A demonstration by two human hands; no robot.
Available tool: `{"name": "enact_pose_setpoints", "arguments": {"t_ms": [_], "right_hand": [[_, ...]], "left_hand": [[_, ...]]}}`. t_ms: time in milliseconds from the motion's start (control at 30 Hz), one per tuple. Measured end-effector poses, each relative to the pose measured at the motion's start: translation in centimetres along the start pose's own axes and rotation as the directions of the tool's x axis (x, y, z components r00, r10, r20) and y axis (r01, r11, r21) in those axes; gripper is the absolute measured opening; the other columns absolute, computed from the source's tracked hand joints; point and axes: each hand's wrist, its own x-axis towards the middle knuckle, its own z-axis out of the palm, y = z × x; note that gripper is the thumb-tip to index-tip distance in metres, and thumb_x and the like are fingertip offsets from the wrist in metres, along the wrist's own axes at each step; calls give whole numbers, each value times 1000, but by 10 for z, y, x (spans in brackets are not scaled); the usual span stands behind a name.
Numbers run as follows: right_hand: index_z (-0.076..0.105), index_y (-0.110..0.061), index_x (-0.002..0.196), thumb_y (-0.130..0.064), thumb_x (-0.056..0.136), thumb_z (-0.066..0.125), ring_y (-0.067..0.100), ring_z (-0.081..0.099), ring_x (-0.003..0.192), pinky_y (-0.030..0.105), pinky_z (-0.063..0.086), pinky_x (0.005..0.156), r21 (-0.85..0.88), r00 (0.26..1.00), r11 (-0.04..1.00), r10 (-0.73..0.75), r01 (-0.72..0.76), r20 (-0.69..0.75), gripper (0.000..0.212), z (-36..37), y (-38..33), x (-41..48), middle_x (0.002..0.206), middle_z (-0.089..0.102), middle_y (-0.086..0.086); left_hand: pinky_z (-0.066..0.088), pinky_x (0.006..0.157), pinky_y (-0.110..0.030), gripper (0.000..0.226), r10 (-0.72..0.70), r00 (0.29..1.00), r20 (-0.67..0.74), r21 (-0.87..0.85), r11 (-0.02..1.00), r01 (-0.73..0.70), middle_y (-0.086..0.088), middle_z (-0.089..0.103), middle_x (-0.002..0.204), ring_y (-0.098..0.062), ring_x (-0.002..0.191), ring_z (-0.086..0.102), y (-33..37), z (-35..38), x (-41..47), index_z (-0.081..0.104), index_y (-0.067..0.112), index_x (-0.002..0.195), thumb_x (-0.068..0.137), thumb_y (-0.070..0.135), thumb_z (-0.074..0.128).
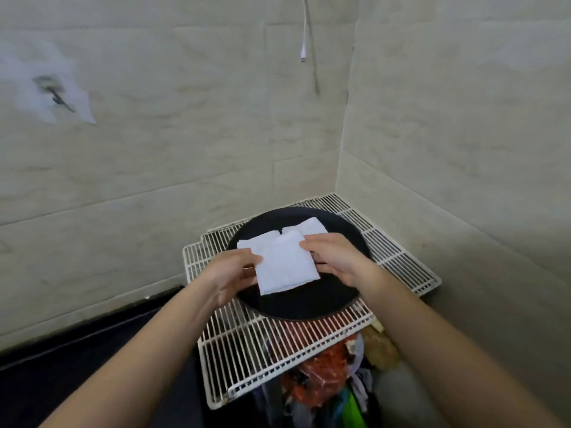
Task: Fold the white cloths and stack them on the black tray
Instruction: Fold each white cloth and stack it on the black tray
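Note:
A round black tray (pixel 321 299) rests on a white wire rack. Over its middle I hold a folded white cloth (pixel 282 267), a small square. My left hand (pixel 234 274) pinches its left edge and my right hand (pixel 335 257) grips its right edge. Behind and partly under it, other folded white cloths (pixel 310 227) lie on the tray's far half; how many I cannot tell.
The white wire rack (pixel 278 347) sits in a corner between two pale tiled walls. Below its front edge lies a heap of coloured clothes and bags (pixel 333 387). A dark surface (pixel 77 366) runs along the left. A white cable (pixel 304 41) hangs from above.

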Motion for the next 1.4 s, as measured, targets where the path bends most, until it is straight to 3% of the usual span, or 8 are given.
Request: {"name": "enact_pose_setpoints", "arguments": {"t_ms": [433,567,700,1033,1100,1200,1300,1400], "right_hand": [[70,-26,91,-7,95,55,15,65,95,39,57,93,-202,994,978,-36,56,102,24,38,-9,106,102,70,-2],[67,-16,125,-15,93,61,17,62,113,42,51,102,-301,997,951,-66,71,29,32,43,0,115,122,68,1],[67,-15,123,-14,94,60,16,59,114,34,45,106,-374,996,925,-86,65,-39,30,41,7,117,112,65,-3],[60,-16,133,-19,96,59,19,58,122,32,45,106,-457,982,884,-160,99,-98,37,41,12,117,129,64,2],[59,-13,134,-19,98,55,21,58,122,33,45,104,-620,944,752,-326,224,-55,37,41,10,111,130,63,6],[50,-11,143,-24,105,43,26,50,130,36,41,107,-824,829,388,-534,414,165,41,39,13,102,144,51,9],[18,-12,159,-37,108,27,24,10,154,40,12,124,-873,820,84,-395,480,413,57,36,23,104,168,10,5],[0,-12,160,-46,108,17,19,-11,154,44,-6,125,-880,846,-61,-249,472,471,64,34,34,109,168,-11,2]], "left_hand": [[59,64,-30,51,48,919,-392,-108,989,-97,-17,68,100,-27,78,69,-3,-17,68,49,4,132,86,-13,61],[58,59,-29,55,39,915,-401,-107,990,-89,-15,70,99,-24,74,71,-8,-23,79,48,4,136,85,-11,64],[56,53,-26,48,34,916,-400,-93,993,-78,-12,70,90,-22,70,69,-16,-20,81,51,5,130,86,-9,64],[57,87,-40,40,162,885,-436,113,986,-125,-8,69,99,-26,89,68,-29,-22,90,57,2,127,89,-2,67],[53,92,-36,40,383,825,-416,403,891,-210,-7,66,118,-21,99,64,-30,-26,85,56,5,131,92,7,65],[29,116,-32,53,634,772,-43,836,446,-320,-6,31,158,-21,145,31,-38,-32,78,37,11,151,102,29,48],[10,124,-39,64,523,831,188,961,77,-266,-4,-6,167,-17,153,-4,-48,-41,85,12,13,159,104,46,20],[9,125,-43,61,357,919,169,977,64,-205,-2,-16,165,-14,152,-10,-53,-46,88,1,12,158,107,40,19]]}}
